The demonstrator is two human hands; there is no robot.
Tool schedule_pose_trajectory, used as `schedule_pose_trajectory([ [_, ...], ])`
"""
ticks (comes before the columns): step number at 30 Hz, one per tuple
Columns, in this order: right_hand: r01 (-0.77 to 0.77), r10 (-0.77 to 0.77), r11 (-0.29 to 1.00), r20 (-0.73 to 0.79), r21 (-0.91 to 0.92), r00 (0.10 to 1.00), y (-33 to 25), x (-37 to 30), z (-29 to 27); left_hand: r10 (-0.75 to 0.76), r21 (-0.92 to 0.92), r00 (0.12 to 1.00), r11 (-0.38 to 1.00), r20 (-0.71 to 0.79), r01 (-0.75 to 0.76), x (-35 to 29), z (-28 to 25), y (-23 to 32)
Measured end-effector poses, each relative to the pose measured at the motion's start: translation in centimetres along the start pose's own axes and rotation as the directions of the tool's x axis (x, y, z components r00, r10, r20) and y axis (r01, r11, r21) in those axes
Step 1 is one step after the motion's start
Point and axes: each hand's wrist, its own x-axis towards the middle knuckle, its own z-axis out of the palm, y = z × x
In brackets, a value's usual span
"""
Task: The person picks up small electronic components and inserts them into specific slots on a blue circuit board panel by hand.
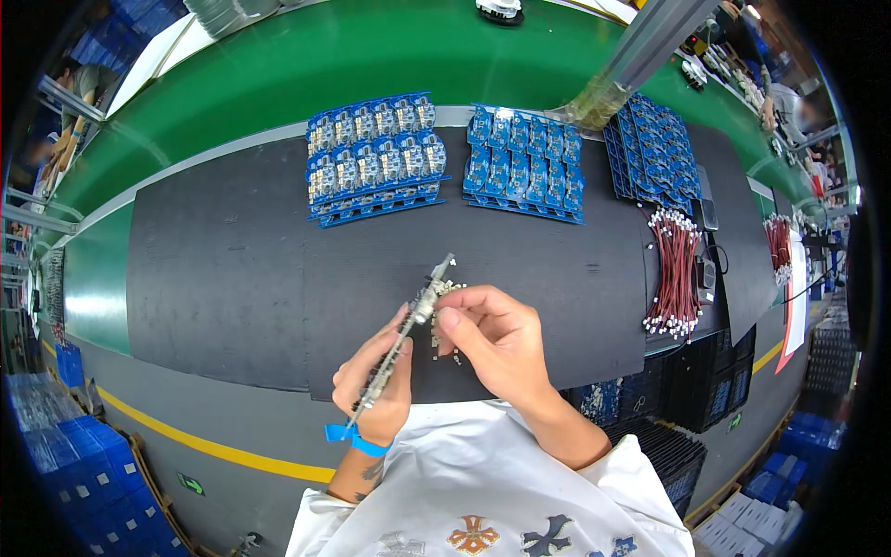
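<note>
My left hand grips a circuit board panel by its lower part. The panel is tilted up and seen almost edge-on, with small components along its faces. My right hand is at the panel's upper right side, thumb and forefinger pinched close to it. What those fingertips hold, if anything, is too small to make out. Small whitish connectors lie scattered on the black mat, partly hidden behind the panel and my right fingers. A blue band circles my left wrist.
Blue circuit board panels stand in stacks at the back: left, middle and right. A bundle of red cables with white ends lies on the right. The black mat covers the table; a metal post rises behind.
</note>
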Motion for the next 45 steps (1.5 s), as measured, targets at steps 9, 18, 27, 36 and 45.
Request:
schedule_pose_trajectory([
  [9,-0.017,0.006,0.979,0.057,0.202,0.998,-0.6,-0.1,0.0,0.205,-0.011,0.976,0.979,0.071,-0.205,0.8,0.4,0.0],
  [18,-0.160,0.153,0.980,0.073,0.114,0.986,-0.3,-0.2,-1.0,0.173,-0.001,0.982,0.985,-0.081,-0.174,0.6,-0.1,-0.4],
  [27,0.126,-0.127,0.988,0.000,0.093,0.992,-0.5,-0.5,-0.3,0.180,0.003,0.978,0.984,0.102,-0.181,1.2,-0.4,0.9],
  [36,-0.096,0.080,0.975,0.088,0.201,0.993,-2.7,-1.1,-0.1,0.236,0.012,0.967,0.971,0.098,-0.239,1.7,-0.3,1.5],
  [45,-0.060,0.054,0.994,-0.072,-0.089,0.996,0.6,-0.7,-2.0,-0.359,-0.540,0.929,0.801,-0.092,0.257,1.6,-0.5,2.2],
])
